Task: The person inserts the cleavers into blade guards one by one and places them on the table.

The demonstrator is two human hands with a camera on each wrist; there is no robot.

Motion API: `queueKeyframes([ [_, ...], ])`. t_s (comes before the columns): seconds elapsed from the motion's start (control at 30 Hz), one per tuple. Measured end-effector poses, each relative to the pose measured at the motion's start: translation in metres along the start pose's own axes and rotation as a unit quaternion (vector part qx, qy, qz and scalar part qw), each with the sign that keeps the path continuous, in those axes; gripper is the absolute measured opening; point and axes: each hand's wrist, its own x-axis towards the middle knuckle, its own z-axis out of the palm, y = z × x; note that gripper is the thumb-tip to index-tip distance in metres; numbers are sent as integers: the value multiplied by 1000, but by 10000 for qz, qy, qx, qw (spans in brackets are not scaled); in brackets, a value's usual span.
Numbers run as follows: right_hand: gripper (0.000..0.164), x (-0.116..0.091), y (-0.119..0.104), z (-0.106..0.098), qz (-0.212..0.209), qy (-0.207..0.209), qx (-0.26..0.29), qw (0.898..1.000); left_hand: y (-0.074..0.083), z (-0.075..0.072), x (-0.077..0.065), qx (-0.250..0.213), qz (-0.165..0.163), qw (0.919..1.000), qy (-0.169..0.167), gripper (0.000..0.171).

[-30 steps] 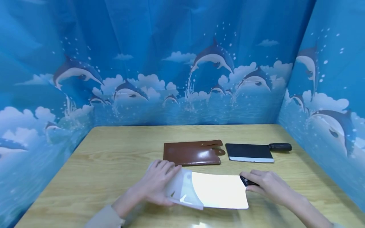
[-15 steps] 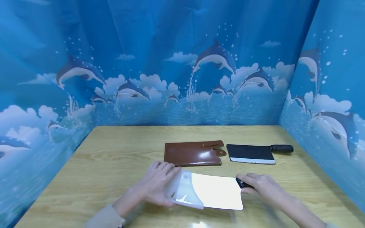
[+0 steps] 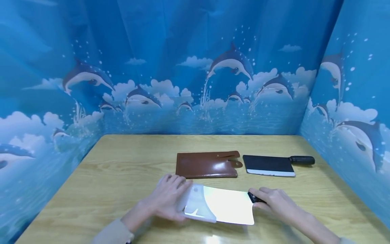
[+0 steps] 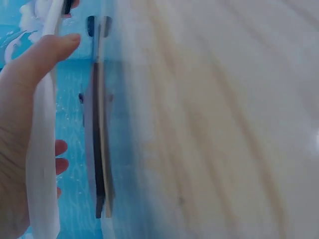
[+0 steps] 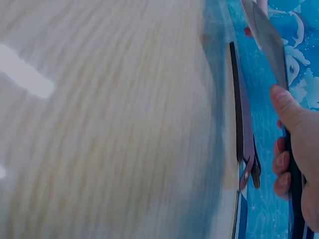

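My right hand [image 3: 275, 203] grips the black handle [image 5: 295, 199] of a cleaver [image 3: 230, 206] with a bright, shiny blade. The blade's far part sits inside a translucent white sheath [image 3: 199, 206]; the part nearest the handle is bare. Around the sheath's left end, my left hand [image 3: 169, 198] holds on, thumb on one face and fingers on the other, as the left wrist view shows the sheath [image 4: 44, 159] edge-on. Both hands keep the cleaver and sheath raised near the table's front edge.
Behind the hands lies a brown leather sheath [image 3: 207, 165] with snap straps. To its right is a second cleaver [image 3: 268, 165] with a dark blade and black handle. A dolphin-print curtain [image 3: 170, 61] borders the wooden table [image 3: 131, 159] at the back and sides.
My right hand has moved left, pushing the cleaver deeper into the translucent sheath, so less bare blade shows. My left hand has stayed almost in place.
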Motion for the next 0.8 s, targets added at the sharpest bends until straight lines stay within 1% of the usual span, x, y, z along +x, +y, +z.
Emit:
queueKeyframes([
  [0.17, 38, 3, -3, 4, 181, 28, 21, 9998, -2, -3, 3, 15, -43, 10000, 29, 104],
  [0.3, 38, 7, -4, 4, 156, 38, -3, 9999, -4, -5, 3, 18, -77, 10000, -43, 105],
  [0.43, 37, 14, -5, 3, 82, 107, -30, 9999, -3, -7, 9, 75, -108, 9999, -83, 105],
  [0.67, 37, 30, -9, 11, -129, 325, -39, 9994, 7, -10, 20, -37, -110, 9998, -191, 107],
  [0.8, 36, 34, -15, 18, -46, 284, -80, 9996, 15, -7, 25, 17, -112, 9995, -281, 107],
])
